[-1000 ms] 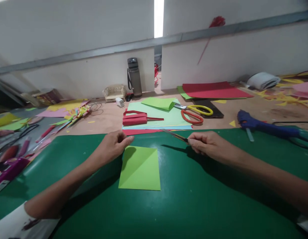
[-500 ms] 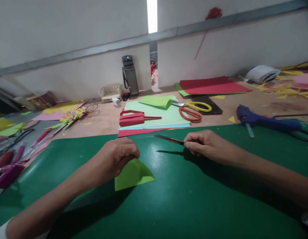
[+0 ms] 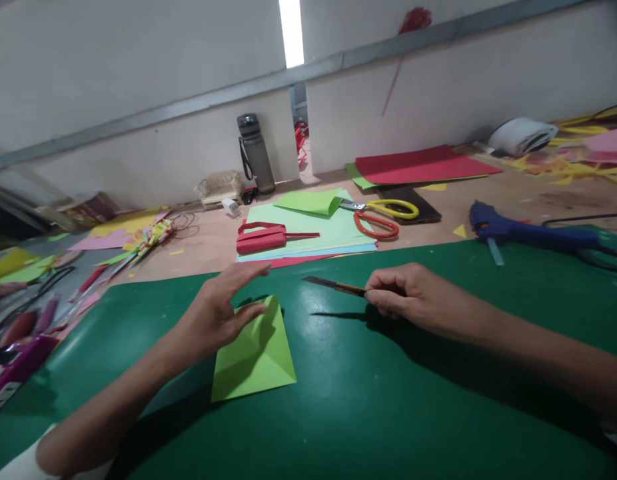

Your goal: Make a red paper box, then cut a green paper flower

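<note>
Left hand unclenched — over green paper square on green mat. Right hand gripping utility knife — pointing leftward. Scissors, red paper piece beyond mat.

On the far tabletop, a grey bottle stands upright by the wall, with a miniature sofa and a white plug to its left. Nearer lies a stack of coloured sheets, bearing a red paper model. Scissors with one yellow and one orange handle reach from it over a dark flat object. A red sheet lies behind. At right rests a blue glue gun; yellow scraps lie beyond. A purple power strip sits at near left.
</note>
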Demonstrator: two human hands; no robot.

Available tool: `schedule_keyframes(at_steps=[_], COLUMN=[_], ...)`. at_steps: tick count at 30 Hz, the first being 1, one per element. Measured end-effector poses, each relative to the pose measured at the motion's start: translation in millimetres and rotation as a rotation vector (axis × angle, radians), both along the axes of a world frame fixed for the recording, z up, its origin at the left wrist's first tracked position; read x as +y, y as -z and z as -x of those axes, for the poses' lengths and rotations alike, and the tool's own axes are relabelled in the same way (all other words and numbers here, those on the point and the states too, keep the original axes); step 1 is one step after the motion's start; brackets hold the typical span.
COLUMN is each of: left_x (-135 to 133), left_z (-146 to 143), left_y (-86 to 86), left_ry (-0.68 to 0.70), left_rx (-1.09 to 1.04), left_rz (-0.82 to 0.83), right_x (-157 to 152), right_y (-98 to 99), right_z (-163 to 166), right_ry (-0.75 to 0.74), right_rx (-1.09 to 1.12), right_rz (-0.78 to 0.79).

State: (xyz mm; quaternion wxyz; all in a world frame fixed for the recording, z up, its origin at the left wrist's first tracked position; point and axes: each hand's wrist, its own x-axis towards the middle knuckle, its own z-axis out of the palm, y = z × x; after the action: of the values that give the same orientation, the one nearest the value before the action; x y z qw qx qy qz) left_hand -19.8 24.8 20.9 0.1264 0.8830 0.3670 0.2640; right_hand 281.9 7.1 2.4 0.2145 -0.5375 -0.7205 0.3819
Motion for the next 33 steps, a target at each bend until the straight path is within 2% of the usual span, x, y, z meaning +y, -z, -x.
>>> schedule_keyframes(at_steps=[3, 5, 9, 12, 16, 20, 24, 27, 33], left_x=[0.7, 4.4, 22.8, 35.4, 36.0, 27.5, 21.9, 18.9, 20.6], left_z=[-0.4, 1.2, 10.1, 15.4, 8.0, -6.7, -15.5, -18.1, -18.5], left_y=[-6.5, -7.7, 2.2, 12.3, 17.7, 19.0, 29.4, 40.1, 47.6], left_ry=[-0.170, -0.216, -0.094, -0.049, 0.022, -0.042, -0.209, -0.332, -0.350], left_rx=[-0.056, 0.002, 0.194, 0.220, 0.176, 0.051, -0.268, -0.500, -0.649], left_rz=[-0.069, -0.048, 0.221, 0.415, 0.514, 0.513, 0.327, 0.224, 0.279], right_x=[-0.2, 0.4, 3.0, 5.6, 9.0, 9.9, 13.0, 19.5, 32.2], right_y=[1.4, 2.5, 3.9, 5.8, 7.6, 0.3, -6.5, -4.4, 1.1], right_z=[-0.5, -0.7, 2.8, 13.5, 40.8, 73.0, 98.3, 109.5, 120.6], right_ry=[0.017, 0.018, 0.074, 0.173, 0.163, 0.138, 0.022, 0.019, -0.009], right_rx=[-0.003, -0.011, 0.043, 0.179, 0.261, 0.231, 0.185, 0.162, 0.098], right_rz=[0.010, 0.007, 0.052, 0.166, 0.311, 0.357, 0.370, 0.391, 0.397])
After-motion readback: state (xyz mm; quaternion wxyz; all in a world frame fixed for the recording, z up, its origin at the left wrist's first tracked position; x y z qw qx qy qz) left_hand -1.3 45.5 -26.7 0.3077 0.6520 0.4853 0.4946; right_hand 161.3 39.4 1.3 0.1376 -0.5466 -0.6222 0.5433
